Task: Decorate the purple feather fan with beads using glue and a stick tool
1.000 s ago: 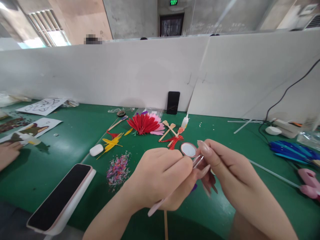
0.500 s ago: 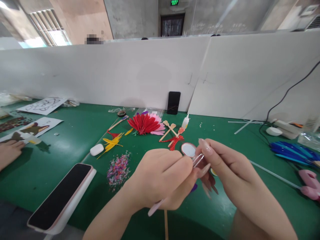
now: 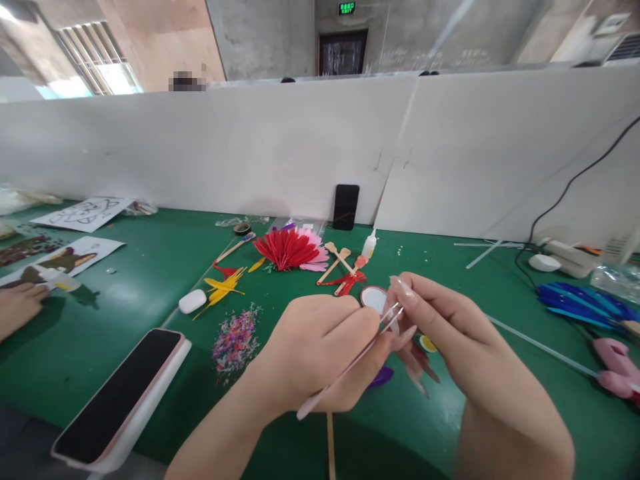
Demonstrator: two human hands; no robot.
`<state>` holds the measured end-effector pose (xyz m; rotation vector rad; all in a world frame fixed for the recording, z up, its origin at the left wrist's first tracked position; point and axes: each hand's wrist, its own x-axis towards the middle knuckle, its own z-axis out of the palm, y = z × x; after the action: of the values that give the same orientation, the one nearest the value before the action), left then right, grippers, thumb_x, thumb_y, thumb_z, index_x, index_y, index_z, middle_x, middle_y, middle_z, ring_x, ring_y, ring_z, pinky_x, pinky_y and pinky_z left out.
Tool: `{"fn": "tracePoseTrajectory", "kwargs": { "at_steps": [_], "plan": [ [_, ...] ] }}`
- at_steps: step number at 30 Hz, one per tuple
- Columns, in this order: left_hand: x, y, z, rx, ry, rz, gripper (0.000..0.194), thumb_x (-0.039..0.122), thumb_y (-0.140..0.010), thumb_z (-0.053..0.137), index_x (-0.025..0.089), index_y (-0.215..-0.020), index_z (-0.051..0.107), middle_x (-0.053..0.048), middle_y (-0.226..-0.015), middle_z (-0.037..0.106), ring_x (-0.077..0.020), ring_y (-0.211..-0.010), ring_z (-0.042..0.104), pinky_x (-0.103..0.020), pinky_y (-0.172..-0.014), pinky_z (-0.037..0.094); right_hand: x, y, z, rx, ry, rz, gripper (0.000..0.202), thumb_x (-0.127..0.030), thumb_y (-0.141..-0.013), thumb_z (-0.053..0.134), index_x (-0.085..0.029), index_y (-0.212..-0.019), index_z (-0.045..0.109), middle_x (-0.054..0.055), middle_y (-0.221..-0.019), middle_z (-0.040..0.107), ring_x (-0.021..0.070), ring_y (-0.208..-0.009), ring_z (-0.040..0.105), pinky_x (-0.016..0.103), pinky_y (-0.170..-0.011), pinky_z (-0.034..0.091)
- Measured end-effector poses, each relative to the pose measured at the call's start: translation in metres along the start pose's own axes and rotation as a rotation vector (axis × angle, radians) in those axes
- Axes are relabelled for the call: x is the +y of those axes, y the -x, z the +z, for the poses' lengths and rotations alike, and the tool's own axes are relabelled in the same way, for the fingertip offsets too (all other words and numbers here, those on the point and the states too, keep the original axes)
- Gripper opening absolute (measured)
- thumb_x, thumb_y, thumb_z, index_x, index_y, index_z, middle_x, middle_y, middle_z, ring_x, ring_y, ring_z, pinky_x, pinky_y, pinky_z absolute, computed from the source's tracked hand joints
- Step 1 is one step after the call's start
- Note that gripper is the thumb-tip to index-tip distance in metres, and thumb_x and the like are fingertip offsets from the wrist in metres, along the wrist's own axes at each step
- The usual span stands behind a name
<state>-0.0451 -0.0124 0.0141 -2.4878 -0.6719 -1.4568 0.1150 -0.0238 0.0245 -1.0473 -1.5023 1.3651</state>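
Note:
My left hand (image 3: 333,350) is closed around a pair of pale pink tweezers (image 3: 345,373), whose metal tips reach toward my right fingers. My right hand (image 3: 445,327) pinches thumb and finger together at those tips; what is between them is too small to make out. A thin wooden stick (image 3: 331,443) comes out from beneath my left hand, and I cannot tell whether it is held. Partly covered by my hands are a purple feather (image 3: 382,378) and a round white disc with a red rim (image 3: 373,298). A small yellow round piece (image 3: 428,343) lies beside my right hand.
Ahead lie red feathers (image 3: 287,250), crossed wooden spoons (image 3: 336,263) and a glue bottle (image 3: 369,245). Nearer left are colourful bits (image 3: 236,343), yellow feathers (image 3: 223,288) and a phone (image 3: 123,397). Blue feathers (image 3: 583,303) and a pink glue gun (image 3: 617,370) are right. Another person's hand (image 3: 23,307) works far left.
My hands have shifted slightly, and the tweezers' shaft now shows more along my left hand. More of the purple feather and the yellow piece is visible.

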Motion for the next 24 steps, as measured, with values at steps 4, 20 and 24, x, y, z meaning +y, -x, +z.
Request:
{"fn": "tracePoseTrajectory", "kwargs": {
  "at_steps": [4, 20, 24],
  "plan": [
    [-0.0006, 0.0000, -0.0003, -0.001, -0.003, 0.001, 0.016, 0.012, -0.081, 0.046, 0.015, -0.065, 0.050, 0.002, -0.051, 0.046, -0.0080, -0.046, 0.038, -0.022, -0.043, 0.033, -0.0010, 0.0007, 0.0018, 0.007, 0.008, -0.001, 0.034, -0.044, -0.091, 0.041, -0.019, -0.068, 0.042, -0.005, -0.055, 0.045, 0.0052, -0.040, 0.044, 0.016, -0.037, 0.038],
    [0.0021, 0.0011, -0.0039, -0.029, -0.074, 0.000, 0.018, 0.012, -0.082, 0.043, 0.016, -0.067, 0.051, 0.000, -0.054, 0.053, -0.0091, -0.047, 0.048, -0.021, -0.046, 0.041, -0.0002, 0.0061, 0.0023, 0.078, 0.257, -0.109, 0.034, -0.042, -0.093, 0.038, -0.020, -0.067, 0.040, -0.005, -0.053, 0.046, 0.0063, -0.041, 0.041, 0.018, -0.037, 0.035],
    [0.0036, 0.0005, -0.0055, -0.013, -0.050, -0.019, 0.018, 0.011, -0.082, 0.042, 0.017, -0.066, 0.050, 0.000, -0.054, 0.054, -0.0097, -0.048, 0.050, -0.021, -0.044, 0.039, -0.0008, 0.0055, 0.0019, 0.090, 0.315, -0.125, 0.033, -0.042, -0.093, 0.037, -0.021, -0.068, 0.041, -0.005, -0.050, 0.043, 0.0067, -0.040, 0.039, 0.019, -0.037, 0.032]
  ]
}}
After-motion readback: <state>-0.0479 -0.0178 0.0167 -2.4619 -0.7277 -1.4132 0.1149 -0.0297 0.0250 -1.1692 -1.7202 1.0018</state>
